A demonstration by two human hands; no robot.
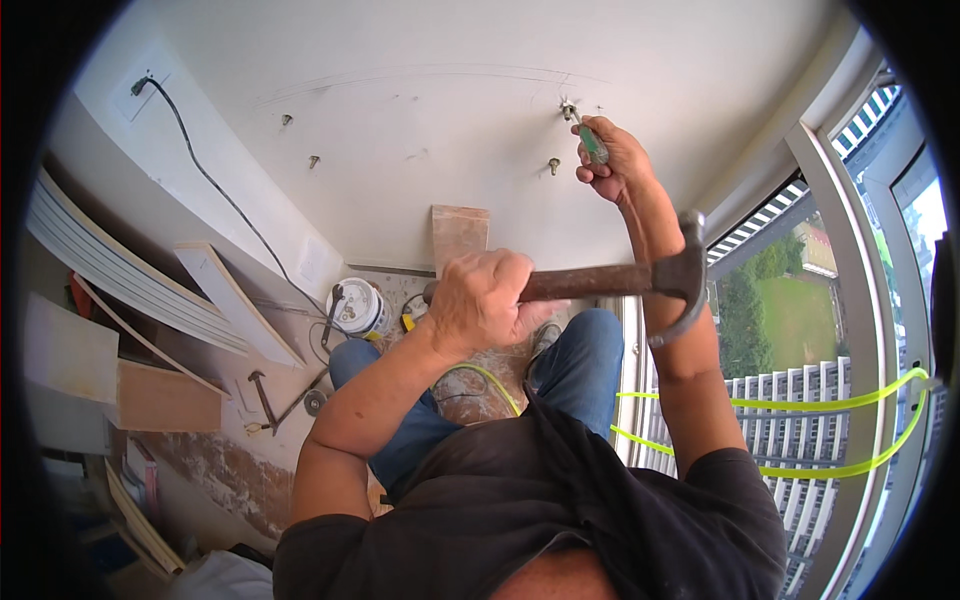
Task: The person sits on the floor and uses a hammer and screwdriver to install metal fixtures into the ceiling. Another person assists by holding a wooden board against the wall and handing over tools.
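My left hand (474, 305) is wrapped round the brown handle of a claw hammer (590, 283). The hammer lies level across the view, its metal head passing in front of my right forearm. Up by the white wall (450, 130), my right hand (624, 160) grips a screwdriver (593, 146) with a green, partly clear handle. Its tip end is at an anchor bolt (568, 107) sticking out of the wall; exact contact is hard to tell. Below that is another bolt (554, 165). Two more bolts, an upper one (287, 120) and a lower one (314, 161), protrude farther left.
A black cable (205, 165) runs from a wall socket. A white bucket (358, 308), a second hammer (262, 398) and leaning boards (165, 398) stand or lie at left. A tan board (460, 235) leans on the wall. A window (790, 290) and yellow-green strap (830, 405) are at right.
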